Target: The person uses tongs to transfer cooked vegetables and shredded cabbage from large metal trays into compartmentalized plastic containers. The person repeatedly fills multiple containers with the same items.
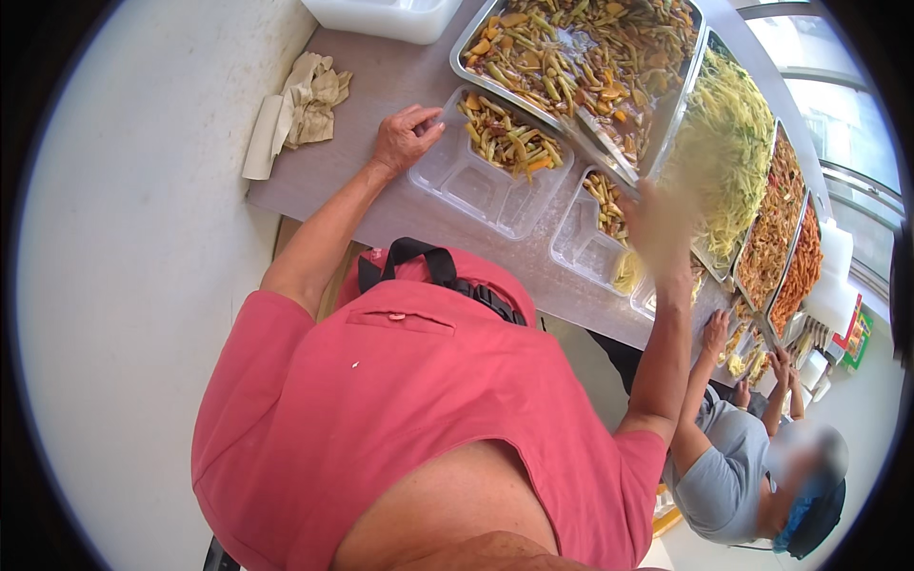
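My left hand (408,139), its fingers curled, holds the left rim of a clear plastic compartment meal tray (471,191). Cooked green beans with carrot and meat (508,135) fill the tray's largest compartment; the smaller compartments in front show bare plastic. Metal tongs (607,148) extend from my right hand (660,225), which is partly blurred. Their tips reach over the near edge of a large steel pan (464,71) of the same bean dish. Below my right hand sits a second meal tray (575,246) with beans and some pale yellow shreds, partly hidden by the hand.
Pans of yellow-green shreds (728,135), mixed strips (767,221) and orange shreds (796,264) line the table. A co-worker (721,464) stands close on the right. Crumpled brown paper (307,100) and white plastic containers (393,18) lie at left and back.
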Available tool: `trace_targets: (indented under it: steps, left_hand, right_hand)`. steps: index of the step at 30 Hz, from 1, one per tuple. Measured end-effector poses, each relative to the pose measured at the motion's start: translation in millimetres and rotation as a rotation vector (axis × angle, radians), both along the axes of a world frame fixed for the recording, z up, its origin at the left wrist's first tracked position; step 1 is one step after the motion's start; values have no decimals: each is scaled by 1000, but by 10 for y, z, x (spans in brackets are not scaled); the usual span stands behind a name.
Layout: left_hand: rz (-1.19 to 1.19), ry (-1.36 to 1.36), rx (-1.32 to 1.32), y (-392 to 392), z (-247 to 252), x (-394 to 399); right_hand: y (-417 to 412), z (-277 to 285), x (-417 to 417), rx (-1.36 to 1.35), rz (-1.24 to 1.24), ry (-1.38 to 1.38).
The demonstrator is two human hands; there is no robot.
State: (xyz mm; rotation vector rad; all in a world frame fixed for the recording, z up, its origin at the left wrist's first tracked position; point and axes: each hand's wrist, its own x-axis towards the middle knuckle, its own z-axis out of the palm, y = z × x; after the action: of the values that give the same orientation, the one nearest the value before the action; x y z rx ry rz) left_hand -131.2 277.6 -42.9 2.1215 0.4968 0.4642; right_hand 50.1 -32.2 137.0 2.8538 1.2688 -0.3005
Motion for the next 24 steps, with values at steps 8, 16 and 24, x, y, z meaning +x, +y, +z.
trace_targets:
  steps: [8,16,24]
  left_hand:
    - [-10,-16,-10,12,-36,6]
    - [15,5,-8,-20,-1,15]
    - [0,-18,-19,-9,-36,17]
  right_hand:
    - [311,-303,-419,-25,222,55]
    - [449,-293,-415,133,216,102]
    - [574,-647,-481,212,91,221]
